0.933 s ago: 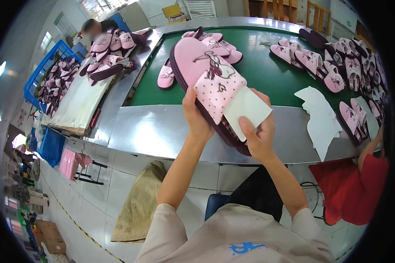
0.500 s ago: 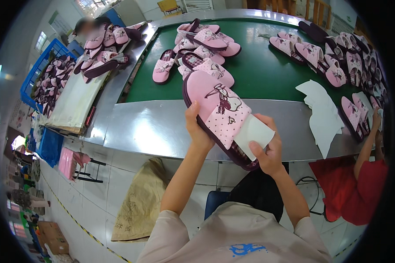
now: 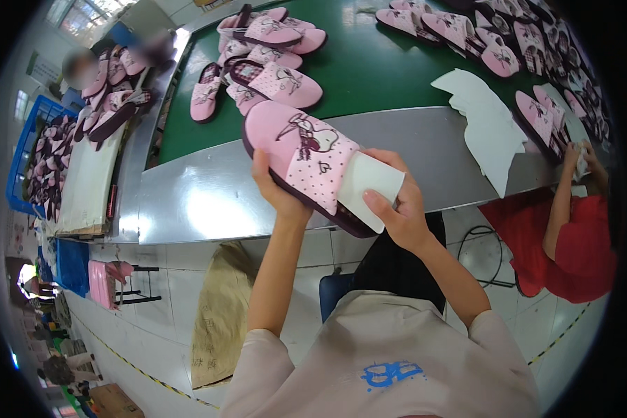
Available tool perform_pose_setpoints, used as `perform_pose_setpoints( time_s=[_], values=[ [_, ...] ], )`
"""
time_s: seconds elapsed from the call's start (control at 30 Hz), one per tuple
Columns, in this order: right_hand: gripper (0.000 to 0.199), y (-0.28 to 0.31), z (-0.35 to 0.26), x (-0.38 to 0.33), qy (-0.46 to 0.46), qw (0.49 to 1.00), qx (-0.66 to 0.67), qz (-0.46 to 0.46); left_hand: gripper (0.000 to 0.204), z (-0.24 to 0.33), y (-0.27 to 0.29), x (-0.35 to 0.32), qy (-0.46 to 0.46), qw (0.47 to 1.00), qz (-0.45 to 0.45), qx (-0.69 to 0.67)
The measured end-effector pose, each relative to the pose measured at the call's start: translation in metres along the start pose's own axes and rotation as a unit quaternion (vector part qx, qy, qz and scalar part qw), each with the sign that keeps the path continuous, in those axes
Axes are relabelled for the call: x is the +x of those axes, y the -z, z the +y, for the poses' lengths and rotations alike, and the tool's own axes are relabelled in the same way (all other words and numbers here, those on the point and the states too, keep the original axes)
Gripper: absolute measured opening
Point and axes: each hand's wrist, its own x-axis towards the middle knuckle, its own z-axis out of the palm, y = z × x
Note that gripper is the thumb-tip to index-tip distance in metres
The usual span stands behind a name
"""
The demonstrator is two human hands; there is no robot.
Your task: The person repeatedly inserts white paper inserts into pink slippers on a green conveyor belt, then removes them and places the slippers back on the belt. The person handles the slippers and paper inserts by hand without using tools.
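- Head view: the slipper [image 3: 310,153] is held above the near edge of the tabletop [image 3: 435,157], toe toward the tabletop's far left; a white card [image 3: 368,182] sticks out of its opening.
- The left hand [image 3: 282,191] is curled round the slipper's side, thumb against its edge.
- The right hand [image 3: 402,209] pinches the card, thumb on top, other fingers partly hidden.
- Likely trouble: the card could crease or skew if the right thumb presses unevenly; a loose left hold could drop the slipper past the tabletop's near edge.
- Against the earlier frame, the slipper lies more crosswise to the tabletop, which sits further up and left in view; both holds look unchanged.
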Motion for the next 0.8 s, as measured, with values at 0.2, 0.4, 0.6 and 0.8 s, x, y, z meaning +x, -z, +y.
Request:
perform_pose_setpoints(
  time_s=[0.2,0.4,0.6,0.8],
  values=[
    [0.042,0.007,0.003,-0.001,0.032,0.999,-0.002,-0.018,0.080,0.009,-0.004,0.003,-0.002,0.997,-0.081,0.004],
    [0.041,0.018,-0.001,-0.009,0.067,0.996,-0.043,-0.045,0.080,0.020,-0.005,-0.007,-0.030,0.998,-0.051,0.021],
    [0.043,0.024,-0.014,-0.025,0.044,0.995,-0.059,-0.063,0.079,0.017,-0.008,-0.024,-0.063,0.997,-0.051,0.005],
    [0.049,0.018,-0.019,-0.033,0.022,0.997,-0.032,-0.073,0.078,0.016,0.020,-0.040,-0.035,0.998,-0.045,0.010]
  ],
)
